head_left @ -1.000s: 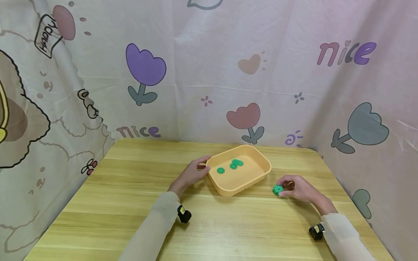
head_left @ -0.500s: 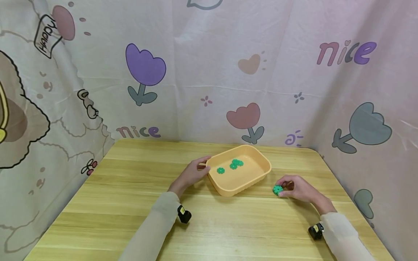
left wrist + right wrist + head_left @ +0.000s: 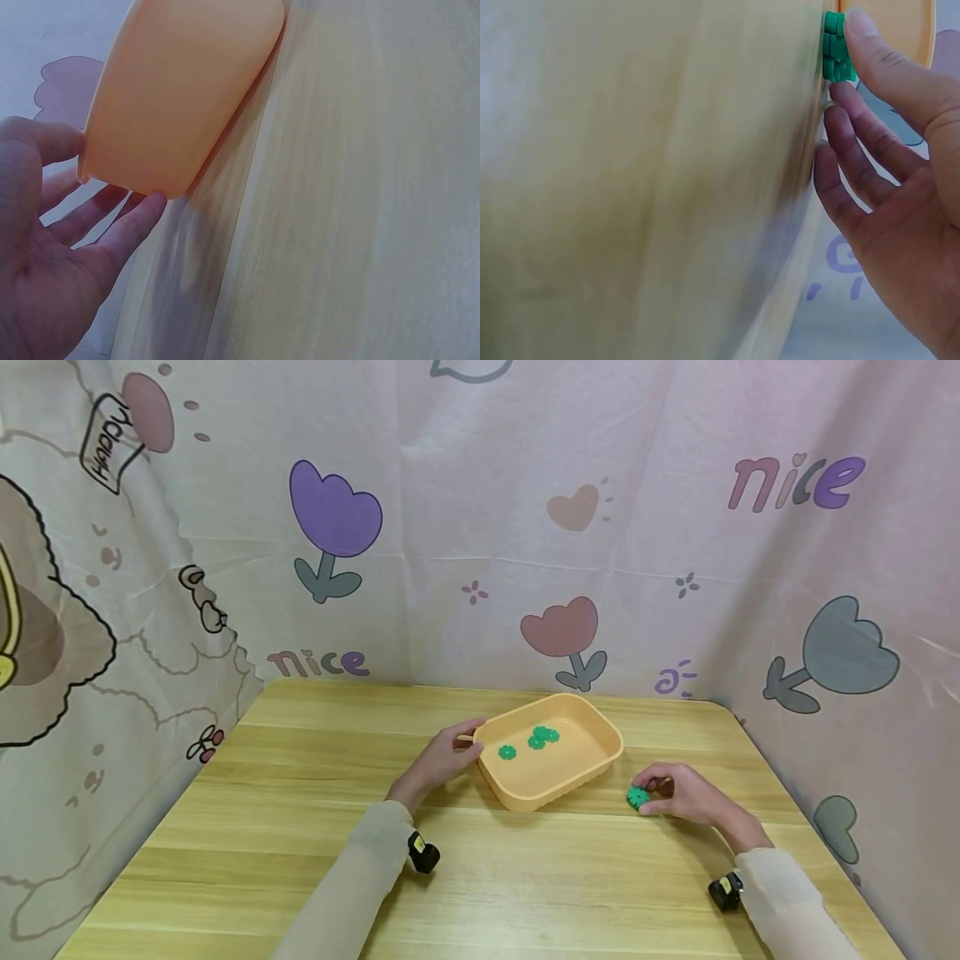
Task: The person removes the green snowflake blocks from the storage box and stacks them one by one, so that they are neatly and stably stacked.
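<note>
Where the left hand (image 3: 438, 760) meets the yellow-orange tray (image 3: 573, 760): its grip is closed on the tray's left end, beside a small handle (image 3: 466, 738); in the left wrist view one digit touches the rim and another reaches the lower edge of the wall.
Right hand (image 3: 686, 793): its grip pinches a green notched piece (image 3: 637, 798) between thumb and forefinger, while the other fingers are bent and hold nothing.
Green notched piece: outside the tray, near its right end and towards the person; whether it touches the surface (image 3: 525, 877), or is one disc or several joined, I cannot tell.
Yellow-orange tray: shallow, round-cornered, hollow side up, set at a slant near the back edge of the surface.
Inside the tray: a lone green disc (image 3: 507, 752) lies near the held end; a cluster of green discs (image 3: 538, 738), apparently three, lies close together farther towards the middle.
Surface: light wood-grain, its far corners rounded.
Sleeves: the left sleeve (image 3: 341, 868) and right sleeve (image 3: 791, 897) are pale, each with a small black camera at the wrist, left camera (image 3: 423, 853) and right camera (image 3: 725, 892).
Printed cloth (image 3: 465, 468): hangs behind the surface and along both sides, with a purple tulip (image 3: 335, 512), a red tulip (image 3: 560, 628) and a grey tulip (image 3: 850, 645).
</note>
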Available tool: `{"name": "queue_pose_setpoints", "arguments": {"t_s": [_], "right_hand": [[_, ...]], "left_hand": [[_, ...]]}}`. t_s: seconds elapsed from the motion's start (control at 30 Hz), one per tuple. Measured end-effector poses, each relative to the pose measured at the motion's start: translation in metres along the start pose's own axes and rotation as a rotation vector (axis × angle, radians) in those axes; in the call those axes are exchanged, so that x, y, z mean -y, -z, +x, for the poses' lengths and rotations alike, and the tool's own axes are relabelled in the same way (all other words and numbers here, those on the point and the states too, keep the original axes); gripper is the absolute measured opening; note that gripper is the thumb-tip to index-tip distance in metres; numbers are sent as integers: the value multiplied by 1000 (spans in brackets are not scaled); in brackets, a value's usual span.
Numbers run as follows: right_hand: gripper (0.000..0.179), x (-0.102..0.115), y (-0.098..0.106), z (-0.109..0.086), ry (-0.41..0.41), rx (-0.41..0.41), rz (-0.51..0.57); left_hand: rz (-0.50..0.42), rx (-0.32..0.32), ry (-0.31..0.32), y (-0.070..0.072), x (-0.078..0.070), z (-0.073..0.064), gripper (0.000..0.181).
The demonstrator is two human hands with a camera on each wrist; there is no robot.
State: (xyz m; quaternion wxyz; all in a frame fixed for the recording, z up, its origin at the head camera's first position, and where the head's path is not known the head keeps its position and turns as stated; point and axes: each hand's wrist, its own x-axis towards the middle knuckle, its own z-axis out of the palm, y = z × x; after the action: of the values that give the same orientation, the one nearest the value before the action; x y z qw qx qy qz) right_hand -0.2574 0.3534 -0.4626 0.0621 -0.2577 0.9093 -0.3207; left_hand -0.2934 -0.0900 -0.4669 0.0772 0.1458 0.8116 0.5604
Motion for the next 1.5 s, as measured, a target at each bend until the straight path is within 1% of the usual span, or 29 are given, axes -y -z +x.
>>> {"name": "queue_pose_setpoints", "arguments": {"t_s": [0.13, 0.27, 0.37, 0.5, 0.7, 0.83, 0.97, 1.2, 1.5], "right_hand": [[36, 0, 2, 1, 2, 8, -13], [38, 2, 7, 3, -37, 5, -38], [40, 6, 12, 5, -61, -23, -53], [42, 13, 20, 12, -42, -65, -58], [38, 28, 30, 27, -13, -94, -74], [35, 37, 33, 39, 17, -113, -80], [34, 45, 31, 50, 39, -112, -70], [32, 57, 21, 74, 68, -99, -9], [29, 67, 5, 99, 58, -58, 22]], "left_hand": [[-4, -1, 7, -1, 0, 0, 53], [-11, 0, 6, -1, 0, 0, 53], [-11, -1, 11, -1, 0, 0, 53], [-9, 2, 8, 0, -1, -1, 53], [-7, 16, -12, 1, 0, -1, 54], [-8, 16, -12, 1, 0, 0, 53], [-6, 17, -2, 1, -1, -1, 54], [-9, 20, -4, 1, -2, -1, 53], [-2, 18, -10, 2, 0, -1, 54]]}}
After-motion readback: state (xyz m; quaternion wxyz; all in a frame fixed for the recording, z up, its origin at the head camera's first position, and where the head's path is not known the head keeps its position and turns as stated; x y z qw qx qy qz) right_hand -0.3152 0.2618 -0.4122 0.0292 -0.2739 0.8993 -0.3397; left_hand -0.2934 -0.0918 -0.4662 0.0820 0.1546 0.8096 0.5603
